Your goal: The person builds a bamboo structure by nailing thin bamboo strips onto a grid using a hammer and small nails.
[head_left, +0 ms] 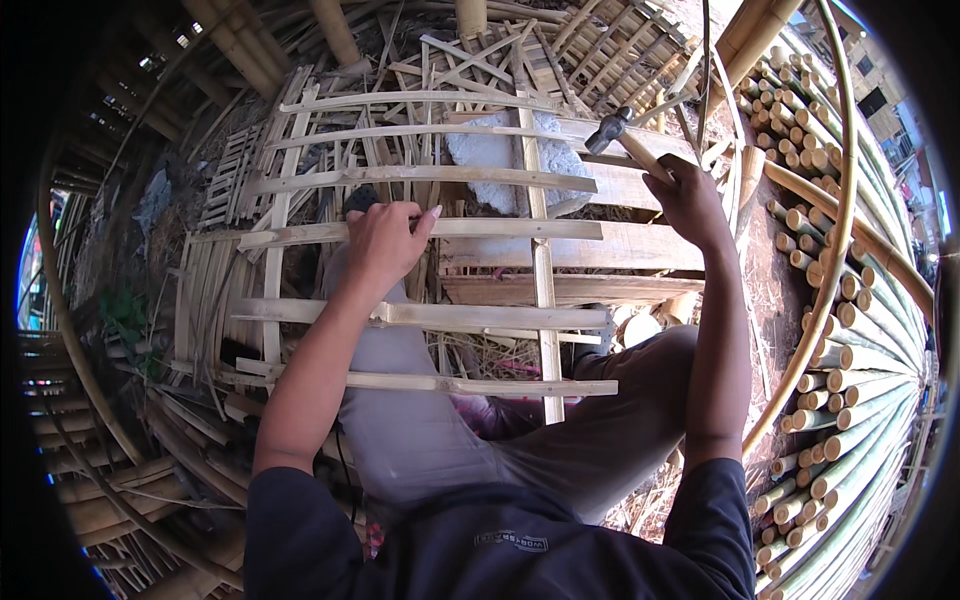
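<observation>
A lattice of pale split-bamboo slats [500, 318] lies in front of me and over my legs, several crosswise strips on two long ones. My left hand [385, 240] is closed round a middle crosswise slat [520, 229], left of its centre; some of its fingers are hidden. Raised at the lattice's right, my right hand [688, 200] grips a hammer [640, 150] by its wooden handle. The dark metal hammer head [609, 130] points up and left, above a rough grey stone slab [490, 160]. That slab sits under the lattice's far right part, beneath the right long strip [542, 270].
Wooden planks [620, 245] lie beside the slab. Stacked bamboo poles [850, 390] fill the right side, behind a curved bamboo pole [835, 240]. Loose slats [205, 290] are heaped at the left, and slatted panels [625, 55] lie at the back.
</observation>
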Demonstrator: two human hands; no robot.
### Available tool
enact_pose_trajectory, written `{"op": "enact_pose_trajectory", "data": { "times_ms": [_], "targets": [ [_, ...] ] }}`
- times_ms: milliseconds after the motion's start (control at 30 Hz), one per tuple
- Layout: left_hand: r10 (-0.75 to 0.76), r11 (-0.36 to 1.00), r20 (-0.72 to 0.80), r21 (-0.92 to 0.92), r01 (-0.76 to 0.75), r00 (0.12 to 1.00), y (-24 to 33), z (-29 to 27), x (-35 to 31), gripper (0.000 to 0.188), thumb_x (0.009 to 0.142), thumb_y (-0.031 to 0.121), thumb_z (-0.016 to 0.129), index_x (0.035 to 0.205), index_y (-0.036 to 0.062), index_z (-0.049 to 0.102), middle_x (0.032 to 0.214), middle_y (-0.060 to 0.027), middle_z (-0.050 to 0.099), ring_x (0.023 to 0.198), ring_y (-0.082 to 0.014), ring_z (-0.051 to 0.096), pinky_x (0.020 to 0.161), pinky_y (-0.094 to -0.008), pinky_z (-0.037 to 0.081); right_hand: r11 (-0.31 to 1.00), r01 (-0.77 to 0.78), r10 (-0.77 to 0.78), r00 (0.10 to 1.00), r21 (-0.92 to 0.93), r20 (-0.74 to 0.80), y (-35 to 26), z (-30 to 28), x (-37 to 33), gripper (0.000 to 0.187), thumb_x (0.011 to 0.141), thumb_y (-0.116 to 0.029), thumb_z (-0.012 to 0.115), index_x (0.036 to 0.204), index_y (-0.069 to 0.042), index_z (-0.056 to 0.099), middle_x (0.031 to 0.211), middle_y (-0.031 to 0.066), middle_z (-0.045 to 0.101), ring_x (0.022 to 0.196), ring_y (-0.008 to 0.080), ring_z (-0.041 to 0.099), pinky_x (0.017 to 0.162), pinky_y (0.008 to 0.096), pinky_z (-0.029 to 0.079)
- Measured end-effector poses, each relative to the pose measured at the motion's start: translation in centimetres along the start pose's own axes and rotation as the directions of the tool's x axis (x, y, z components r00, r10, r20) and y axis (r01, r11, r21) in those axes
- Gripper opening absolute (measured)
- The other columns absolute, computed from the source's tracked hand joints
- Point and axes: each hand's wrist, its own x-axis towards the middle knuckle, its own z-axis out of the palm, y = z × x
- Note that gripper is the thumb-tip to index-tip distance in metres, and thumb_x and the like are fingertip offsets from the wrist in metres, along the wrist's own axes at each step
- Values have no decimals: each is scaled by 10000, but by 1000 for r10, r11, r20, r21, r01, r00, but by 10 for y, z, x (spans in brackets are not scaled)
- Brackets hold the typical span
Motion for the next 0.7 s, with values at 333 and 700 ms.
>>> {"op": "enact_pose_trajectory", "data": {
  "times_ms": [333, 700],
  "targets": [
    [-6, 1000, 8, 8, 6, 1000, 2, 1, -4, 415, 954, 444, 568, 906, 74, 750, 715, -165, 696, 750, -355, 673, 857, -469, 404, 999, 39, -39, 999, 1, 6, -11, 18, 1, 216, 914, -236, 674, 1007, -41, 670, 726, 214, 663, 712, 417, 655, 630, 474, 493],
    [-7, 1000, 12, -4, 7, 1000, 6, 1, -3, 383, 941, 433, 589, 908, 88, 752, 733, -157, 702, 774, -339, 679, 841, -449, 391, 983, 170, -162, 981, -67, 109, -22, 43, 4, 243, 939, -233, 613, 1143, -100, 619, 910, 188, 696, 824, 408, 663, 717, 510, 524]
  ]
}}
